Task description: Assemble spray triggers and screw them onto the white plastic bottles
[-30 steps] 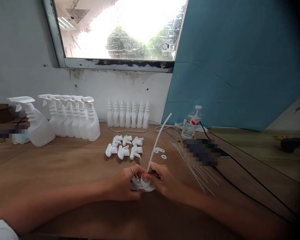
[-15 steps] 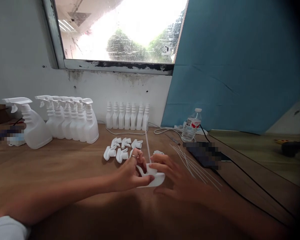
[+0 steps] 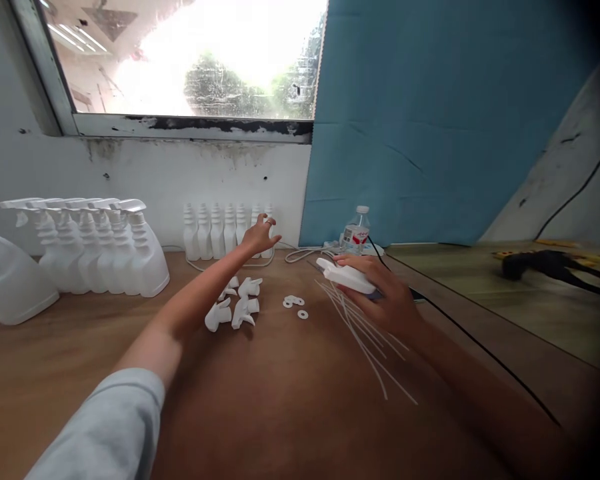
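Note:
My left hand point(image 3: 261, 235) is stretched out to the right end of a row of open-necked white bottles point(image 3: 216, 233) by the wall. Its fingers are spread, overlapping the last bottles in view; whether they touch one I cannot tell. In my right hand point(image 3: 387, 293) is a white trigger spray head point(image 3: 347, 276), held over the thin white tubes point(image 3: 360, 330). Any tube on this spray head is not visible. Several loose spray heads point(image 3: 244, 311) lie on the table, partly behind my left forearm. Small white washers point(image 3: 303, 315) lie to their right.
Bottles with spray heads fitted point(image 3: 147, 257) stand in a row at the left, another one point(image 3: 10, 280) nearer. A water bottle point(image 3: 357, 230), a white cable point(image 3: 303, 255) and a black cable point(image 3: 485, 363) are at the back and right. The table point(image 3: 260, 400) is brown.
Both hands were together on the spray head with its upright tube. My left hand has let go and moved forward to the bottles; my right has carried the spray head right. The view has turned right.

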Demonstrator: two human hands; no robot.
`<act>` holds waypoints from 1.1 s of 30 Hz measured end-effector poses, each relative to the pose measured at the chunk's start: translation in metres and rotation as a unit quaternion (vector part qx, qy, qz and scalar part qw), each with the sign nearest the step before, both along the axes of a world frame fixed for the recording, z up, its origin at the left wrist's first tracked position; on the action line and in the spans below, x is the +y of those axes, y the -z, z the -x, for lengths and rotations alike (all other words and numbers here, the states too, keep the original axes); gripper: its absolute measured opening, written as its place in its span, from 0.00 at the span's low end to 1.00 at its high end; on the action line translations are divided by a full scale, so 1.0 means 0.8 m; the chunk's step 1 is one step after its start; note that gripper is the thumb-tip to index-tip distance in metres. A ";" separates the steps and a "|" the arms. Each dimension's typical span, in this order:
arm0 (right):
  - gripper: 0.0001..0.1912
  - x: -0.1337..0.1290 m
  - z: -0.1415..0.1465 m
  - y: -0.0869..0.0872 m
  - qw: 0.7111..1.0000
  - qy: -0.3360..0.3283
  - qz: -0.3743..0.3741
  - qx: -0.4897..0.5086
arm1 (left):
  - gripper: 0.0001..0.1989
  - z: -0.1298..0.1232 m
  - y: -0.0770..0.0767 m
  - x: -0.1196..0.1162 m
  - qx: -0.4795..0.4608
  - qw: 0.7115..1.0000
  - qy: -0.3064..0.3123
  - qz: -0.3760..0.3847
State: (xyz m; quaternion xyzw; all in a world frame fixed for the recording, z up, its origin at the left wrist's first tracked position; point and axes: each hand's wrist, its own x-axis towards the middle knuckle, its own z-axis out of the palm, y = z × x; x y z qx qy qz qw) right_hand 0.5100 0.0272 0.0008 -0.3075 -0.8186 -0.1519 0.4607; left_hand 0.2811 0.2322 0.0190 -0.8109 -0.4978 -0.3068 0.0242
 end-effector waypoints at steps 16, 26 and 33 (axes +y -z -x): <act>0.18 -0.007 -0.015 -0.015 0.998 -0.024 -0.007 0.049 | 0.31 -0.068 -0.007 0.095 -0.010 0.986 -0.158 0.058; 0.14 -0.010 -0.031 -0.020 0.958 -0.062 0.016 0.280 | 0.28 -0.058 -0.011 0.021 -0.013 0.992 -0.082 -0.099; 0.13 -0.024 -0.032 -0.065 0.857 -0.236 -0.013 0.458 | 0.22 0.009 -0.020 -0.081 0.058 0.959 0.052 -0.272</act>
